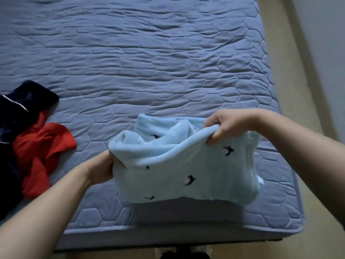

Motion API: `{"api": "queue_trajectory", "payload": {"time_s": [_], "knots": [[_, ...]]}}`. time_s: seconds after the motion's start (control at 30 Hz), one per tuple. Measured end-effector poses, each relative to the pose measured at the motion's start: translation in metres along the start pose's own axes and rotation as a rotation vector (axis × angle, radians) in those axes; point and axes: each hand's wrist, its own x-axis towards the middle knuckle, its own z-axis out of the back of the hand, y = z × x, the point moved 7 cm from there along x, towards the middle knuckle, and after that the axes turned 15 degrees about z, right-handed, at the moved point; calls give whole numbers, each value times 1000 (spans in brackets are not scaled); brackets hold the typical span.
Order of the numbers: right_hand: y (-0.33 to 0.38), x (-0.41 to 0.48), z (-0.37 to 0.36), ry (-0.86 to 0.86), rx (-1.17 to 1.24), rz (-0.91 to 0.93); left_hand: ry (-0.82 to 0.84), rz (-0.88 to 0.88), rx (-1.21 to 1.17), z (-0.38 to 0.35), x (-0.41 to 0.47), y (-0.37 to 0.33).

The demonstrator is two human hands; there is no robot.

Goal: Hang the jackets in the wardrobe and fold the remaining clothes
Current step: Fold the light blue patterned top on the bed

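Gripping a pale blue fleece garment (186,165) with black bird print, left hand (104,169) curled round its left edge, right hand (224,126) pinching its upper right edge. Stretched between both hands, over the quilted blue mattress (149,62) beneath them. Well left of the left hand, a crumpled red garment (43,146) touching a dark navy garment (24,103).

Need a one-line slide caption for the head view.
Both hands, left and right, grip a light-blue bird-print garment above the bed.

A pale blue fleece garment (186,165) with black birds hung bunched, near right. A crumpled red garment (43,146) and a navy garment (22,101) lay left.
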Motion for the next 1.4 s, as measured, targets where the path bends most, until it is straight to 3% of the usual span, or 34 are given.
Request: {"api": "queue_trajectory", "payload": {"time_s": [0.1, 0.23, 0.3, 0.4, 0.47, 0.53, 0.67, 0.77, 0.8, 0.87, 0.93, 1.0, 1.07, 1.13, 1.23, 1.4], "knots": [[10, 10, -6, -75, -6, 89, -34, 90, 41, -6, 13, -8], [17, 22, -46, 15, -82, 147, -36, 216, 79, -12, 22, 0], [11, 12, -57, 35, -1, 116, -6, 254, 25, -10, 20, 9], [1, -16, -67, 160, 318, 17, 41, 189, -141, -9, 15, 6], [-16, -21, -50, 110, 287, -51, -19, 137, -141, -8, 24, -5], [-42, -8, -8, -115, -6, -127, -238, 69, -42, -4, 49, -24], [-73, 15, 40, -567, -521, -389, -894, -43, 168, 17, 82, -60], [-60, 10, 14, -769, -646, -327, -1189, -99, 284, 11, 65, -70], [-50, 5, -6, -826, -648, -257, -1242, -240, 340, 2, 52, -75], [-29, -4, -53, -862, -692, -102, -1203, -643, 639, -39, 29, -84], [-25, 3, -92, -719, -776, -61, -988, -833, 1086, -83, 31, -68], [-47, 20, -104, -579, -705, -150, -846, -695, 1369, -89, 53, -48], [-75, 41, -102, -514, -646, -230, -893, -466, 1473, -68, 80, -45], [-96, 57, -99, -498, -654, -283, -933, -349, 1530, -50, 110, -47], [-117, 67, -104, -537, -658, -323, -916, -352, 1560, -43, 147, -42], [-135, 81, -98, -679, -654, -237, -939, -483, 1476, -33, 169, -45]]}}
